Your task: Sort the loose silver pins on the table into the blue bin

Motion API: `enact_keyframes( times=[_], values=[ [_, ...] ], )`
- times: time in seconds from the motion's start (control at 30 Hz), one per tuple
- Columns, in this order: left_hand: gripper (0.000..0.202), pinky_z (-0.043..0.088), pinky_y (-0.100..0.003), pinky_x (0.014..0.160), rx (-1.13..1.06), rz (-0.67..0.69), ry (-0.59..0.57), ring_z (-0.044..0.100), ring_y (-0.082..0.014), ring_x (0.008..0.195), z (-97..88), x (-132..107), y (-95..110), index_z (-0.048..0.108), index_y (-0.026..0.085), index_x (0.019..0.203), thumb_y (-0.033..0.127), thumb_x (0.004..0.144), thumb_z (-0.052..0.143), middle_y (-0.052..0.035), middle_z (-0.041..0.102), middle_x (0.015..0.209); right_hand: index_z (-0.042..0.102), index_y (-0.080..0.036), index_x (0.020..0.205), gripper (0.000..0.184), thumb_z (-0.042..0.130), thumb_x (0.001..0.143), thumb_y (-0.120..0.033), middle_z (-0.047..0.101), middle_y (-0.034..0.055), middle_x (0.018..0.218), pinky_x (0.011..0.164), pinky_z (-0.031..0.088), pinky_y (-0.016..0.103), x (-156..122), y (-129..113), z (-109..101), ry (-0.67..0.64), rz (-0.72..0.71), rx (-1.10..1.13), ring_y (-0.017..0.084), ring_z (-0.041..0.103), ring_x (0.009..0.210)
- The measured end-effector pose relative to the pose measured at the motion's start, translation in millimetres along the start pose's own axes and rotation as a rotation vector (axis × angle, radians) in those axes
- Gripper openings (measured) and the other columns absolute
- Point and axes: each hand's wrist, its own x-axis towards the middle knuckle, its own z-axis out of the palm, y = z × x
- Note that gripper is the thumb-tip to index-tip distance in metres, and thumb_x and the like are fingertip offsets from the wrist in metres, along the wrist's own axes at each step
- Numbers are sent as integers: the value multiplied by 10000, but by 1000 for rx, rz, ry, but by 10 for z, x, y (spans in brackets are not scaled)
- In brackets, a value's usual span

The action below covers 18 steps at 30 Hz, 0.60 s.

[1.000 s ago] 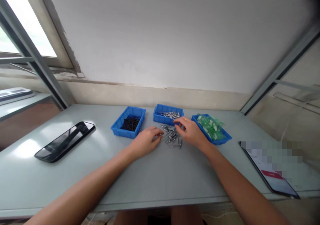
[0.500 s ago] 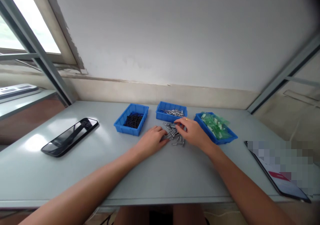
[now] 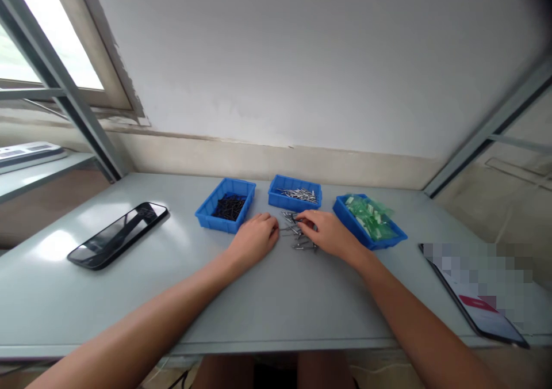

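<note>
A loose pile of small silver metal pins [image 3: 296, 232] lies on the grey table [image 3: 267, 302] between my hands. My left hand [image 3: 255, 238] rests at the pile's left edge with its fingers curled under; what they hold is hidden. My right hand [image 3: 328, 232] lies on the pile's right side, fingertips pinched together over the pins at the top of the heap. Behind the pile stand three blue trays: one with black screws [image 3: 206, 215], one with silver pins [image 3: 276, 197], one with green plastic bags [image 3: 390, 240].
A black phone [image 3: 117, 235] lies at the left of the table. A tablet with a lit screen [image 3: 474, 302] sits at the right front edge. A pale wall rises close behind the trays, and a window frame [image 3: 60, 78] slants at the left.
Both hands have drawn closer around the pile. The left hand has curled at its left edge, and the right fingertips have dropped from the middle tray's rim onto the pins.
</note>
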Motion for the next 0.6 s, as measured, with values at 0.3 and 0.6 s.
enact_keyframes(
  times=[0.3, 0.6],
  values=[
    [163, 434, -293, 669, -138, -100, 72, 571, -185, 757, -43, -16, -31, 559, 182, 843, 249, 866, 412, -53, 571, 876, 629, -195, 1021, 220, 473, 872, -240, 680, 52, 902, 691, 449, 283, 3, 12, 6, -14, -3, -2, 168, 614, 776],
    [129, 440, -266, 673, -351, -55, 147, 541, -145, 726, -89, -2, 34, 529, 186, 810, 244, 877, 435, -22, 544, 843, 543, -203, 990, 152, 491, 857, -252, 642, 14, 812, 612, 407, 250, -19, -58, -29, -32, 50, 82, 142, 585, 691]
  ],
)
